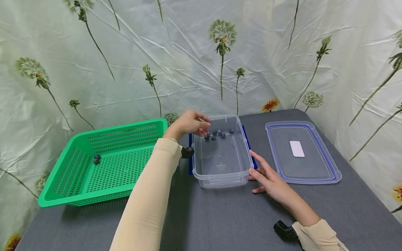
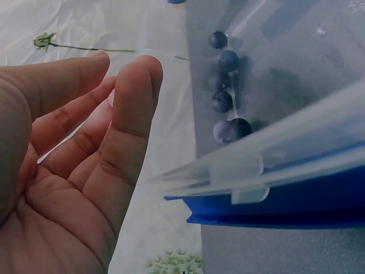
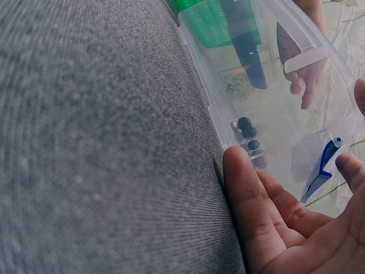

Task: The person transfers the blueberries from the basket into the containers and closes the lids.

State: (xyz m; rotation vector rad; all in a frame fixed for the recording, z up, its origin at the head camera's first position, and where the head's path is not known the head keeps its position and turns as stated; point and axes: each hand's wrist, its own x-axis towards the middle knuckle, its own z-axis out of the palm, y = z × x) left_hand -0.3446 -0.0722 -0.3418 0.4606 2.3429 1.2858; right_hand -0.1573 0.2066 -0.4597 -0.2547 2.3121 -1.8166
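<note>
A clear plastic container with blue side latches stands lidless on the table, several blueberries lying at its far end. Over its far left corner, my left hand hovers with relaxed, slightly bent fingers. The left wrist view shows a gap between thumb and fingers, with nothing held; the berries lie beyond the rim. At the container's near right corner is my right hand, its fingers spread along the side and fingertips at the wall. In the right wrist view, one finger lies low against the container.
To the left, a green perforated basket holds a few blueberries. A clear lid with a blue seal lies flat on the right of the grey-covered table. Behind hangs a flower-printed curtain.
</note>
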